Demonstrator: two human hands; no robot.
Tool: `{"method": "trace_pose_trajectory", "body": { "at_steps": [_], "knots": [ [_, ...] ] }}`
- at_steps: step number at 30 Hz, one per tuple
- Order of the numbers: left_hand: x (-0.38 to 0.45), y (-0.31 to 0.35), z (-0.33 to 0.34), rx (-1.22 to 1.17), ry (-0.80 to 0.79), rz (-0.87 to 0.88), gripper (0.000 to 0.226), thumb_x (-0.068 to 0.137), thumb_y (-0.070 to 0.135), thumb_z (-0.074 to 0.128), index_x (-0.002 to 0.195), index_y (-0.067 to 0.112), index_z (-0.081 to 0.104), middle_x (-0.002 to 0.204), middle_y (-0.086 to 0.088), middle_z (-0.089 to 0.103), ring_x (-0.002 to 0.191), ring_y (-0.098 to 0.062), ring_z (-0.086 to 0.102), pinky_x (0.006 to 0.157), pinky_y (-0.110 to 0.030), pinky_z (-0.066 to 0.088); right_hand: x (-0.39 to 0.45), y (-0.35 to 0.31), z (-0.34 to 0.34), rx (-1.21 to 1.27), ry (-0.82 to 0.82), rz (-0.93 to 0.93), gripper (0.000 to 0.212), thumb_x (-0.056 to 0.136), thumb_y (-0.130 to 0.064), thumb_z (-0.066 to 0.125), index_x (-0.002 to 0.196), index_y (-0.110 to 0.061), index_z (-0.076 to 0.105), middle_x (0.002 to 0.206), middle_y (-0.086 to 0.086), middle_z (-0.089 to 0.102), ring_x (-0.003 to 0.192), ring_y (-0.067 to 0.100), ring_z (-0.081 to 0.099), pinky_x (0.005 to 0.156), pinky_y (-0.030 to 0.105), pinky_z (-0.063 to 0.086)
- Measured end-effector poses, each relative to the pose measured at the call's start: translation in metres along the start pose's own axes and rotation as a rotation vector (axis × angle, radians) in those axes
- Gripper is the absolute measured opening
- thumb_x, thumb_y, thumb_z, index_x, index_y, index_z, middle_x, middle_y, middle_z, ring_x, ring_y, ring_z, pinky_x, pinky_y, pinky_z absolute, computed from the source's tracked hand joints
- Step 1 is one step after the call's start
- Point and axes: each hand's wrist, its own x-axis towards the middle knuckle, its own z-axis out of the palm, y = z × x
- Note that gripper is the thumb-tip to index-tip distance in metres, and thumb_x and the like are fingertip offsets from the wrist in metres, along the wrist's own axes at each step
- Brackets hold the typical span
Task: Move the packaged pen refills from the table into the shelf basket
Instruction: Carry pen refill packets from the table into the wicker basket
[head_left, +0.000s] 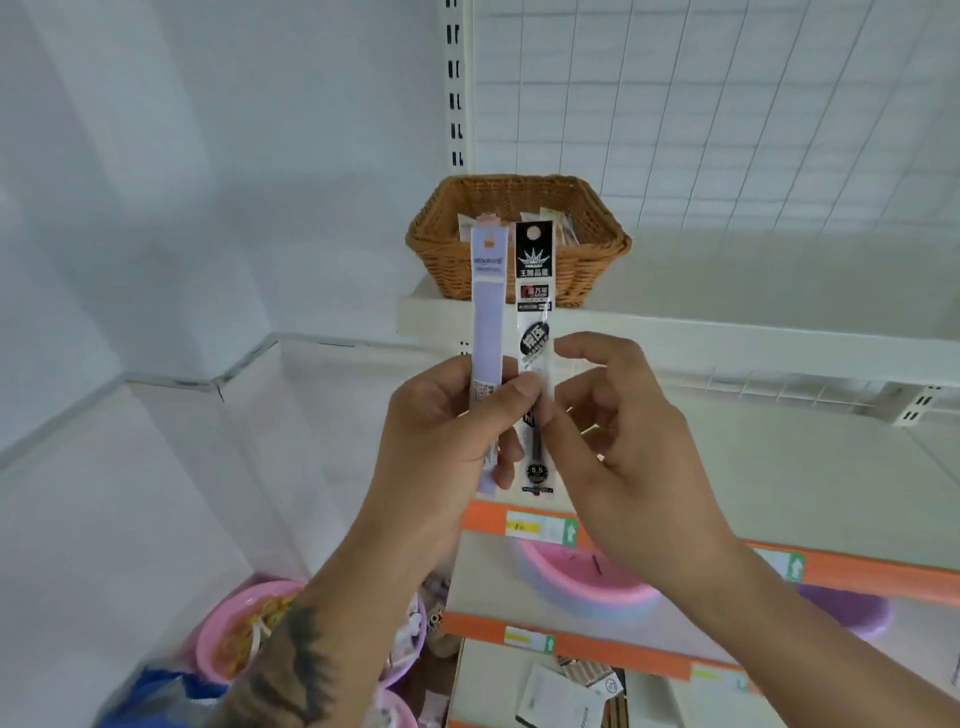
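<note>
Left hand (441, 431) pinches two upright refill packs — lilac (488, 322), black (535, 291) — right hand (623, 441) pinching the black one, before the wicker basket (592, 249).

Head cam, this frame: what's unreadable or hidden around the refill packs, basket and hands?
- Woven wicker basket, head view: its contents are mostly behind the front wall and the two held packs; count unknown.
- Lilac refill pack: the lower print is covered by the left hand.
- Black-and-clear refill pack: its middle is hidden by fingers; the small text is blurred.
- Right hand: whether it pinches the pack is unclear.
- Table: out of frame.
</note>
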Motion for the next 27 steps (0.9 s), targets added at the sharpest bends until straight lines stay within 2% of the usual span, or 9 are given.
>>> {"method": "trace_pose_trajectory", "body": {
  "at_steps": [3, 5, 7, 9, 12, 15, 19, 23, 27],
  "knots": [
    [0.022, 0.027, -0.009, 0.028, -0.01, 0.058, 0.015, 0.083, 0.033, 0.075, 0.082, 0.018, 0.074, 0.069, -0.013, 0.061, 0.053, -0.028, 0.05, 0.054, -0.037, 0.043, 0.034, -0.017, -0.002, 0.026, 0.014, -0.051, 0.038, 0.1, -0.009, 0.063, 0.122, -0.035, 0.048, 0.077, -0.004, 0.066, 0.06, 0.015, 0.064, 0.053, 0.017, 0.046],
    [0.035, 0.042, -0.016, -0.007, 0.004, 0.083, 0.02, 0.083, 0.034, 0.074, 0.084, 0.014, 0.071, 0.074, -0.008, 0.065, 0.053, -0.026, 0.053, 0.052, -0.034, 0.044, 0.058, -0.029, -0.003, 0.017, 0.053, -0.098, 0.031, 0.099, -0.006, 0.064, 0.117, -0.03, 0.056, 0.076, -0.001, 0.066, 0.061, 0.017, 0.062, 0.055, 0.023, 0.048],
    [0.046, 0.054, -0.023, -0.059, 0.011, 0.08, 0.018, 0.09, 0.029, 0.073, 0.088, 0.012, 0.071, 0.078, -0.007, 0.067, 0.054, -0.026, 0.055, 0.053, -0.032, 0.045, 0.089, -0.04, -0.007, -0.04, 0.121, -0.098, 0.022, 0.098, -0.009, 0.066, 0.11, -0.027, 0.062, 0.075, -0.003, 0.067, 0.061, 0.014, 0.061, 0.056, 0.02, 0.046],
    [0.057, 0.062, -0.028, -0.079, 0.018, 0.059, 0.015, 0.099, 0.023, 0.065, 0.095, 0.009, 0.072, 0.078, -0.008, 0.068, 0.056, -0.025, 0.057, 0.056, -0.033, 0.046, 0.127, -0.046, -0.012, -0.141, 0.156, -0.023, 0.016, 0.098, -0.014, 0.065, 0.105, -0.029, 0.064, 0.074, -0.005, 0.068, 0.055, 0.007, 0.057, 0.053, 0.015, 0.041],
    [0.07, 0.068, -0.032, -0.065, 0.011, 0.039, 0.016, 0.101, 0.021, 0.06, 0.1, 0.009, 0.072, 0.079, -0.008, 0.07, 0.058, -0.024, 0.061, 0.059, -0.035, 0.051, 0.178, -0.048, -0.016, -0.3, 0.104, 0.124, 0.013, 0.097, -0.016, 0.062, 0.099, -0.029, 0.066, 0.082, -0.001, 0.072, 0.048, 0.005, 0.057, 0.043, 0.016, 0.041],
    [0.078, 0.064, -0.035, -0.057, 0.007, 0.026, 0.018, 0.102, 0.02, 0.06, 0.104, 0.006, 0.071, 0.077, -0.008, 0.07, 0.057, -0.025, 0.063, 0.059, -0.036, 0.055, 0.205, -0.038, -0.006, -0.445, 0.035, 0.177, 0.016, 0.094, -0.012, 0.058, 0.096, -0.024, 0.067, 0.09, -0.003, 0.069, 0.058, 0.01, 0.061, 0.041, 0.015, 0.042],
    [0.081, 0.056, -0.037, -0.058, 0.006, -0.014, 0.02, 0.101, 0.023, 0.059, 0.106, 0.008, 0.071, 0.078, -0.009, 0.071, 0.056, -0.027, 0.065, 0.058, -0.036, 0.056, 0.221, -0.021, 0.01, -0.577, -0.032, 0.258, 0.016, 0.09, -0.012, 0.058, 0.091, -0.026, 0.066, 0.095, -0.004, 0.067, 0.08, 0.013, 0.063, 0.06, 0.026, 0.047],
    [0.082, 0.056, -0.037, -0.062, 0.005, -0.042, 0.019, 0.102, 0.026, 0.058, 0.104, 0.011, 0.07, 0.076, -0.009, 0.069, 0.051, -0.025, 0.061, 0.043, -0.031, 0.052, 0.226, -0.013, 0.017, -0.81, -0.135, 0.38, 0.02, 0.089, -0.014, 0.057, 0.105, -0.022, 0.065, 0.104, 0.001, 0.065, 0.093, 0.023, 0.062, 0.086, 0.043, 0.058],
    [0.084, 0.054, -0.036, -0.058, 0.006, -0.039, 0.026, 0.103, 0.031, 0.054, 0.11, 0.01, 0.067, 0.074, -0.008, 0.066, 0.045, -0.024, 0.048, 0.045, -0.025, 0.041, 0.211, -0.022, 0.013, -0.867, -0.063, 0.277, 0.015, 0.095, -0.021, 0.053, 0.103, -0.028, 0.063, 0.107, -0.002, 0.066, 0.095, 0.023, 0.061, 0.09, 0.047, 0.055]
  ]
}}
